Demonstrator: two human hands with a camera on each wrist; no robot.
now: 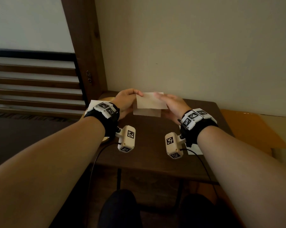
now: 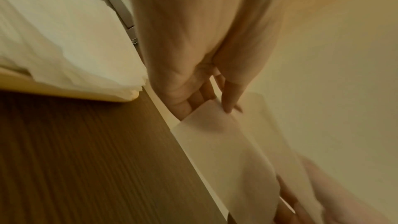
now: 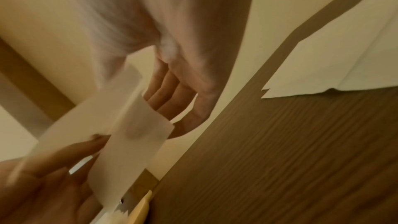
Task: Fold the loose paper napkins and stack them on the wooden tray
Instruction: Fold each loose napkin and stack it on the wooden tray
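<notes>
A half-folded paper napkin (image 1: 149,104) hangs in the air over the dark table, held between both hands. My left hand (image 1: 138,94) pinches its upper left corner; the thumb (image 2: 228,105) lies on the paper (image 2: 226,142). At the right edge, my right hand (image 1: 162,104) holds the sheet with its fingers (image 3: 163,98) behind the napkin (image 3: 133,134). The pale wooden tray (image 1: 106,97) lies under my left wrist, its rim (image 2: 64,91) carrying a stack of white napkins (image 2: 64,40). A loose napkin (image 1: 195,149) lies flat under my right wrist, and the right wrist view shows the loose napkin (image 3: 344,57) spread out.
The small dark wooden table (image 1: 152,145) stands against a cream wall (image 1: 188,46). A dark wooden post (image 1: 88,55) rises at the back left. An orange-yellow surface (image 1: 254,129) adjoins the table on the right. My knees show below the front edge.
</notes>
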